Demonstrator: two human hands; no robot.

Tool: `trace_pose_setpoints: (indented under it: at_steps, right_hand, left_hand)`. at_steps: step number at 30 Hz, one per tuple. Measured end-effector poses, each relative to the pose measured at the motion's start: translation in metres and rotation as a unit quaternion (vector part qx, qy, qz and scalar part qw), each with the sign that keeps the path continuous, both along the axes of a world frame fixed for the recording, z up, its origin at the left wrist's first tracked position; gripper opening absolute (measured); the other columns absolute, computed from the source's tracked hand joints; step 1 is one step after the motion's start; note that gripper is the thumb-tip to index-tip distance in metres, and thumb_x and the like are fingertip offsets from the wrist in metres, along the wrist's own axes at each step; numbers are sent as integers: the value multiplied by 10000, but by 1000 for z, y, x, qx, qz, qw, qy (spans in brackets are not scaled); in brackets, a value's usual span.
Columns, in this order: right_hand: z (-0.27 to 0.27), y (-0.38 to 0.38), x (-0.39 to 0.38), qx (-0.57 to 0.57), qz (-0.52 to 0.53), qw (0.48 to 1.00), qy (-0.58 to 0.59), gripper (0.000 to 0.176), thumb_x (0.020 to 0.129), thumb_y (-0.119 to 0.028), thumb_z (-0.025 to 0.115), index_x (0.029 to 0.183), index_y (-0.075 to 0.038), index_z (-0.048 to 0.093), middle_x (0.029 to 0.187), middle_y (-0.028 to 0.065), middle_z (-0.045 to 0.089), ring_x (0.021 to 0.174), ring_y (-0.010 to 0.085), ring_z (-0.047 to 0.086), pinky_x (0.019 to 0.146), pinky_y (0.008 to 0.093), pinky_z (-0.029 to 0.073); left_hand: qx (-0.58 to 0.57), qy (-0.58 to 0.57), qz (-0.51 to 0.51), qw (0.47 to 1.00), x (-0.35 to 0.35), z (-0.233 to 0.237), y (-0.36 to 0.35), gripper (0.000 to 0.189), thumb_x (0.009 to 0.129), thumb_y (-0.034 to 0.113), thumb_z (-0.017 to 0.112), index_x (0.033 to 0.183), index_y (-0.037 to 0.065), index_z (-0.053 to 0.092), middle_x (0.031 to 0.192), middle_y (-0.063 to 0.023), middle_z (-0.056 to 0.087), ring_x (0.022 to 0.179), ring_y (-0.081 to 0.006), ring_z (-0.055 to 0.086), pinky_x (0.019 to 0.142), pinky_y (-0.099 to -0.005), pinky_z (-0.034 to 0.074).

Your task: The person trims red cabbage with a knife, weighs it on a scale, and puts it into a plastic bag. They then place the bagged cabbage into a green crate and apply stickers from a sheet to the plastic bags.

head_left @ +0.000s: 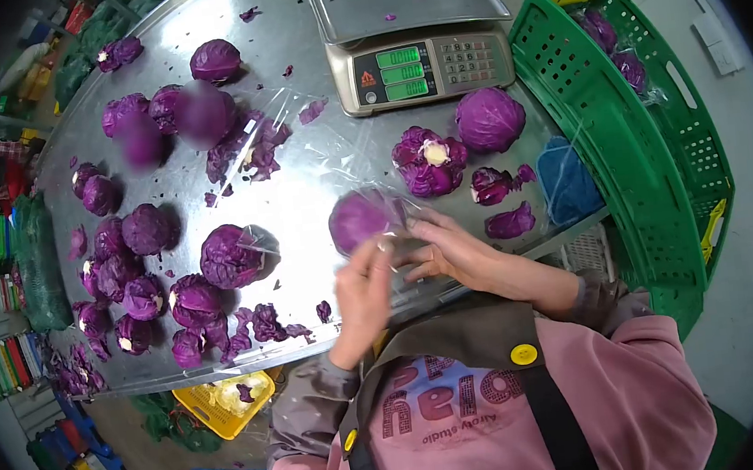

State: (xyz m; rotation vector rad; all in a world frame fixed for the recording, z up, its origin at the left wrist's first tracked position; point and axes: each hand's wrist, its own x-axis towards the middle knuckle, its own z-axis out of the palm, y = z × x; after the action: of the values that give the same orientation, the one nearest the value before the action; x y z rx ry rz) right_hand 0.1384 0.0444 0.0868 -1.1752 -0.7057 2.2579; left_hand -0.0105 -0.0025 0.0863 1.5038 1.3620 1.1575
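1. Head view: you stand at the wide metal table (296,202), and its scale (422,67) is at top centre of the frame.
2. Near the middle of the frame lies the purple cabbage (359,222), within clear film (397,208); it looks round, so no long axis can be told.
3. From your left hand (363,304) it lies just above; from your right hand (455,250), to the upper left. Your left seems nearer.
4. Your hands are close together, left fingers pinched on film; the right's grip, I cannot tell.
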Motion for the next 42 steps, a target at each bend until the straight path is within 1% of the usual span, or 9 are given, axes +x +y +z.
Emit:
trace_pose_setpoints:
  at_steps: [2, 4, 7, 10, 13, 25, 35, 38, 42]
  right_hand:
    - [16, 0, 0, 73, 26, 997, 21, 439, 898, -191, 453, 1271, -2, 318, 1097, 157, 524, 856, 250, 605, 655, 319, 532]
    - [29, 18, 10, 229, 8, 971, -62, 341, 854, -102, 501, 1172, 9, 450, 999, 138, 579, 815, 209, 607, 660, 292, 522]
    - [13, 51, 31, 488, -73, 814, -306, 374, 776, -88, 593, 1122, 12, 494, 1025, 104, 574, 893, 151, 566, 677, 244, 487]
    - [-50, 70, 48, 509, 36, 673, -535, 706, 632, -353, 715, 1217, -93, 417, 1218, 148, 434, 1079, 354, 461, 854, 433, 422]
    - [-56, 69, 33, 455, 56, 670, -584, 788, 579, -398, 724, 1242, -134, 390, 1251, 130, 400, 1094, 378, 427, 885, 468, 386]
    - [-57, 72, 48, 472, 34, 699, -537, 684, 617, -333, 710, 1212, -115, 452, 1144, 138, 493, 1061, 333, 466, 901, 404, 379]
    - [-70, 125, 61, 353, 162, 875, -288, 675, 641, -306, 741, 1223, -87, 480, 1156, 101, 538, 1026, 170, 518, 887, 279, 393]
    - [-77, 106, 64, 380, 63, 881, -273, 641, 649, -273, 734, 1212, -81, 493, 1119, 102, 554, 1020, 183, 522, 885, 275, 390]
    - [-111, 86, 90, 102, -158, 982, 34, 657, 737, -281, 624, 1308, -103, 350, 1217, 87, 456, 1127, 212, 453, 963, 350, 365]
  left_hand:
    - [-201, -229, 69, 950, -21, 7, 18, 202, 897, 135, 475, 980, 7, 606, 529, 33, 448, 432, -29, 360, 384, -196, 279]
    - [-169, -295, 90, 936, -40, 17, 33, 213, 910, 150, 461, 991, 4, 592, 512, 86, 346, 405, 7, 257, 353, -175, 163]
    - [-166, -360, 107, 912, -63, 33, 40, 242, 906, 172, 480, 1060, -8, 529, 533, 76, 279, 400, -7, 242, 336, -164, 168]
    - [-156, -373, 94, 910, -72, 45, 43, 235, 919, 163, 449, 1034, -16, 550, 490, 75, 282, 378, -10, 245, 328, -174, 181]
    - [-122, -337, 117, 926, -76, 55, 46, 231, 918, 158, 450, 1023, -13, 564, 494, 80, 302, 383, -5, 250, 335, -174, 180]
    - [-146, -204, 63, 966, -55, 50, 44, 270, 922, 193, 450, 1060, -12, 556, 502, 100, 286, 396, 5, 213, 357, -173, 150]
    - [-161, -205, 68, 963, -46, 47, 45, 268, 924, 189, 440, 1066, -6, 556, 507, 101, 274, 402, 6, 213, 364, -166, 159]
    - [-160, -189, 76, 966, -45, 47, 44, 266, 925, 184, 437, 1068, -6, 557, 507, 101, 273, 402, 7, 220, 365, -167, 163]
    - [-165, -159, 88, 969, -46, 52, 46, 256, 917, 161, 435, 1056, -11, 566, 512, 98, 324, 405, 7, 240, 368, -166, 175]
